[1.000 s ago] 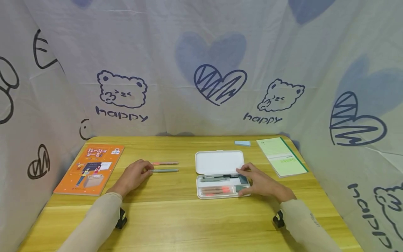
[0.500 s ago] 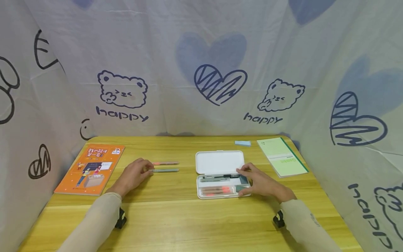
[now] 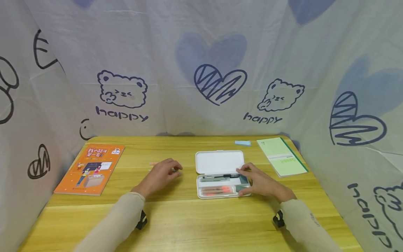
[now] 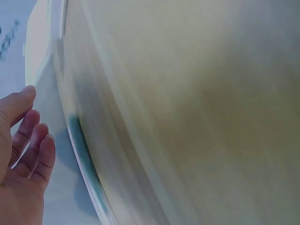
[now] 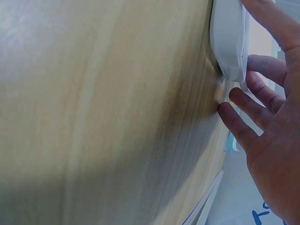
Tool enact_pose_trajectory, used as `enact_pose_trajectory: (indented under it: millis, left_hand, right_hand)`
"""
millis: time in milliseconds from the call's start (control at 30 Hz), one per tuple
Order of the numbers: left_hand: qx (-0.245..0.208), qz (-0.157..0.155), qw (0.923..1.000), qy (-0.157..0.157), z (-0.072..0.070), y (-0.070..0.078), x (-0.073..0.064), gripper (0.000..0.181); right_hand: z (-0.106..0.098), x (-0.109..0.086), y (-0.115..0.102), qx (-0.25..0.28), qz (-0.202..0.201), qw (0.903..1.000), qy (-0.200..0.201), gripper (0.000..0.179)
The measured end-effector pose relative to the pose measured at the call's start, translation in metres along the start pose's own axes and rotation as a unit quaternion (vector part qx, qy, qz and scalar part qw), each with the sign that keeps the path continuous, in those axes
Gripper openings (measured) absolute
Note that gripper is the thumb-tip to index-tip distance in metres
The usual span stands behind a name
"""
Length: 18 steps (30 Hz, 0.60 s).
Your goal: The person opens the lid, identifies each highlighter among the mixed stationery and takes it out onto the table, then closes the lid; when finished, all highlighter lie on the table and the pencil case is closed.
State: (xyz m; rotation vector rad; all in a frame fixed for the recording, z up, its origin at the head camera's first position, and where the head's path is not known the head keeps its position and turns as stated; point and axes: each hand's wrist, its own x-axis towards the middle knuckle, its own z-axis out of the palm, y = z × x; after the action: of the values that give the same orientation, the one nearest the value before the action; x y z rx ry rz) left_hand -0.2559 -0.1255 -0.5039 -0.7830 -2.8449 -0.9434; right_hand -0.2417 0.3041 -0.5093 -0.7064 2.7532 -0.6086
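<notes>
My left hand [image 3: 161,175] hovers over the two pens left of the pencil case, its fingers loosely bent and nothing visible between them. It covers most of both pens; only the end of the pink one [image 3: 153,163] shows plainly. In the left wrist view a teal-and-white pen [image 4: 86,164] lies beyond the fingers. My right hand [image 3: 259,182] holds the right end of the white pencil case [image 3: 219,161], thumb on the near side and index finger by the hinge. The case lies with its lid raised. Inside are grey-green pens [image 3: 214,179], a black pen and pink-orange pens [image 3: 216,190].
An orange book [image 3: 91,169] lies on the left of the wooden table [image 3: 201,224]. A green notepad [image 3: 282,157] lies at the right, and a small light-blue strip [image 3: 242,143] near the back edge. Printed cloth [image 3: 176,105] hangs around the table.
My left hand has moved right, from the left ends of the two pens to above them, and its fingers have parted. The right hand and the pencil case have stayed put.
</notes>
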Motion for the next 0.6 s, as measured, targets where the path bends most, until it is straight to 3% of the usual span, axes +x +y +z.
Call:
enact_pose_trajectory:
  millis: [200,400,600]
  left_hand:
    - [0.005,0.063,0.9976,-0.028,0.025,0.023,0.016,0.014]
    - [-0.005,0.067,0.9956,-0.064,0.040,0.040,0.027,0.015]
    - [0.048,0.109,0.9902,-0.073,0.050,0.049,0.029,0.016]
  right_hand:
    - [-0.001,-0.001,0.000,0.002,0.000,1.0000,0.000,0.108]
    - [0.000,0.000,0.001,0.004,0.006,1.0000,-0.002,0.107]
    - [0.001,0.000,0.002,0.001,-0.007,1.0000,0.001,0.106]
